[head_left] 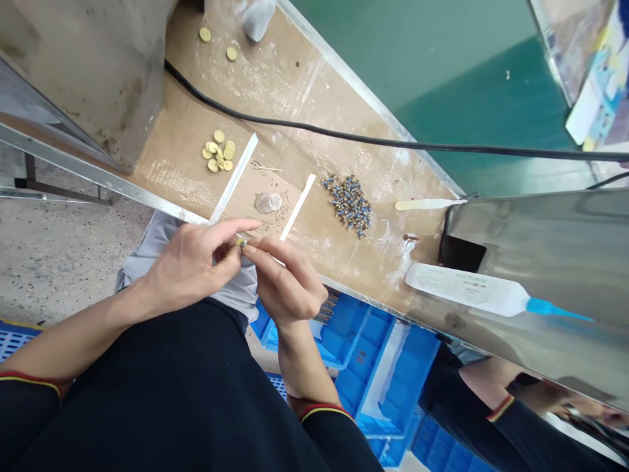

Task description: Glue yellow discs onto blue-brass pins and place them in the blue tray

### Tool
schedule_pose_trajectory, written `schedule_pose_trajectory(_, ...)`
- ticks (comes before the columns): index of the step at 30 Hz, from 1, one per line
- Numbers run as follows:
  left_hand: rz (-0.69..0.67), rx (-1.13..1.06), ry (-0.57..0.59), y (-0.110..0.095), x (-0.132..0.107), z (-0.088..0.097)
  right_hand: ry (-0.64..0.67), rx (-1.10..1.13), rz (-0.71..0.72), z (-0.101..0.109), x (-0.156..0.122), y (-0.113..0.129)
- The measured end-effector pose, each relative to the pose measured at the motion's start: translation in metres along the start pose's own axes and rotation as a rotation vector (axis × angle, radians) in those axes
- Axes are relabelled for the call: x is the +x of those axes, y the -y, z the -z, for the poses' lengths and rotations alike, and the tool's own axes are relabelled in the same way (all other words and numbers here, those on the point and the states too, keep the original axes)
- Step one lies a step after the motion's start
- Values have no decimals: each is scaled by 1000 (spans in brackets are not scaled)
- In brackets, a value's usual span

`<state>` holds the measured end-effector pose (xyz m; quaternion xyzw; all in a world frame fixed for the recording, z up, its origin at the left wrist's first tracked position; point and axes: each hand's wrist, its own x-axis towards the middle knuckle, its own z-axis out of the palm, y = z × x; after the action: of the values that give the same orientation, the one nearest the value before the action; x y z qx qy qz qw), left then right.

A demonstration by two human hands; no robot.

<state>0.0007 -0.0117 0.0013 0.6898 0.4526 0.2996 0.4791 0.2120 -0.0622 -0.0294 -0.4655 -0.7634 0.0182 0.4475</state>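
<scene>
My left hand (196, 262) and my right hand (285, 282) meet at the near edge of the wooden bench (295, 92). Both pinch one tiny yellowish part (240, 242) between fingertips, too small to name. Just beyond them lies a small clear disc (268, 202) on a cardboard patch between two white strips (234, 178). A pile of small yellow discs (219, 156) sits to the left of that, and a heap of small blue-and-brass parts (350, 203) to the right.
A black cable (344, 136) crosses the bench. A white glue bottle with a blue nozzle (486, 295) rests on a shiny metal surface (540, 262) at right, near a wooden stick (425, 204). Blue crates (378, 367) stand below the bench. Another person's sleeve (501, 406) shows at lower right.
</scene>
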Motion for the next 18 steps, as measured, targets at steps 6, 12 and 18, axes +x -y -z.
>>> schedule_pose_trajectory(6, -133, 101, -92, -5, -9, -8, -126, -50, 28, -6, -12, 11)
schedule_pose_trajectory(12, -212, 86, -106, -6, -12, -12, -173, -56, 45, -9, -14, 16)
schedule_pose_trajectory(18, -374, 114, -170, -4, -10, -11, -144, 223, -198, -3, -3, 22)
